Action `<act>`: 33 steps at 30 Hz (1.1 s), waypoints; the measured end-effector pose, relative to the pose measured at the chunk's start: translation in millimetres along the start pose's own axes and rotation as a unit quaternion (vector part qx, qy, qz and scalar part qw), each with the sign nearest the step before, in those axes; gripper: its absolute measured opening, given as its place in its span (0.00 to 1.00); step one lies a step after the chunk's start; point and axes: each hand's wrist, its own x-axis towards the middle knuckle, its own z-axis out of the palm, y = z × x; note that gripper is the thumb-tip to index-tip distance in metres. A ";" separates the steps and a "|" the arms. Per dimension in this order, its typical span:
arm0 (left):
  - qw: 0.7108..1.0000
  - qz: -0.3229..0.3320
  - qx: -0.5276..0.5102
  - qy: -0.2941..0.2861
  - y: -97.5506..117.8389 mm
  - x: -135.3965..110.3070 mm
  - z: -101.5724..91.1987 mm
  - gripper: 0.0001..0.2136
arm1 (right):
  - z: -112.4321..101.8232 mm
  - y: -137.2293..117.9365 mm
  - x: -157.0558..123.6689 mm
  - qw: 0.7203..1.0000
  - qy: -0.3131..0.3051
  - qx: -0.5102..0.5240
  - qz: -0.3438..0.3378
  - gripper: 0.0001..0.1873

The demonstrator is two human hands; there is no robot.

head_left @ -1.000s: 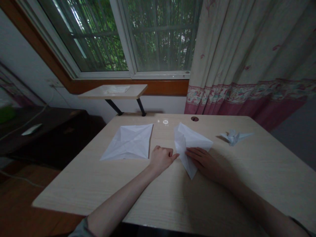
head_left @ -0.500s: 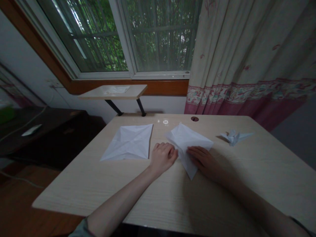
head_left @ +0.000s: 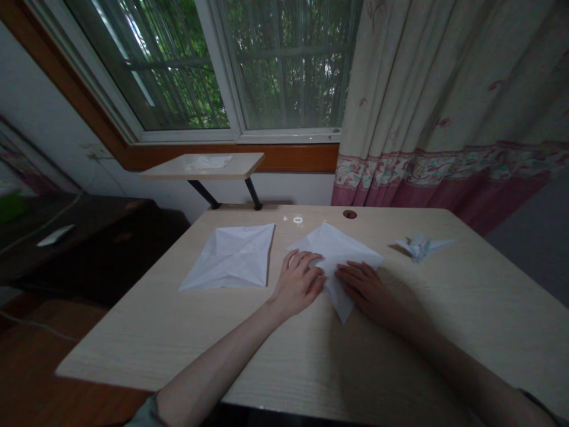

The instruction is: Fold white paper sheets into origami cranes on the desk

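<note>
Since both hands lay across it, the folded white paper (head_left: 342,242) was partly covered: its left and lower-right edges ran under fingers, so I couldn't trace the full outline. Couldn't tell if the left thumb was tucked under the edge either. Both forearms ran out of frame at the bottom; only a bit of the left sleeve (head_left: 149,412) showed. Item on the small raised shelf (head_left: 249,159) was too washed out to identify, green thing (head_left: 12,204) at far left blurred and cut off.

Left hand (head_left: 297,281): palm down, fingers bent and slightly parted, tips on the paper's left side. Right hand (head_left: 365,290): flatter, fingers close together, laid over the right part, wrist angled in from lower right.

Paper was mid-desk (head_left: 249,350), one corner pointing at the wearer, between a creased square sheet (head_left: 235,255) on the left and a folded paper bird (head_left: 419,247) on the right.
</note>
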 end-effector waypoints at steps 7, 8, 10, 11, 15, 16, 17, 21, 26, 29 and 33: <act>0.995 0.015 -0.034 -0.094 -0.9 0.9 -0.4 0.12 | -0.2 0.7 -0.5 1.000 -0.006 -0.009 0.002 0.21; 0.992 0.023 -0.045 -0.116 -0.6 1.2 -0.3 0.12 | 0.4 1.2 -0.5 1.000 -0.007 -0.009 0.002 0.21; 0.986 0.040 -0.068 -0.146 0.1 1.3 0.0 0.11 | 2.1 2.5 -0.5 1.000 -0.005 -0.008 0.001 0.21; 0.984 0.047 -0.079 -0.154 0.3 1.1 0.2 0.10 | 2.9 3.1 -0.6 1.000 -0.003 -0.006 0.000 0.21; 0.977 0.070 -0.105 -0.174 0.5 -0.9 1.9 0.12 | 3.7 3.6 -1.0 1.000 0.002 -0.004 0.002 0.22; 0.976 0.071 -0.104 -0.176 0.4 -1.4 2.3 0.12 | 3.1 3.3 -1.1 1.000 0.001 -0.006 0.004 0.22; 0.977 0.071 -0.099 -0.177 0.3 -1.8 2.7 0.12 | 2.4 3.0 -1.0 1.000 0.001 -0.010 0.009 0.22; 0.984 0.060 -0.069 -0.154 0.9 -2.0 3.5 0.13 | -0.7 2.7 -0.4 0.999 0.006 -0.034 0.035 0.20; 0.992 0.047 -0.035 -0.113 1.7 -1.2 4.8 0.13 | -2.4 3.0 0.6 0.998 0.010 -0.040 0.040 0.20; 0.995 0.039 -0.018 -0.093 0.1 -1.5 6.9 0.14 | -3.1 2.1 1.4 0.998 0.017 -0.035 0.042 0.21; 0.997 0.036 0.007 -0.071 -3.4 -2.0 9.2 0.15 | -5.7 -0.1 2.7 0.999 0.029 -0.023 0.039 0.22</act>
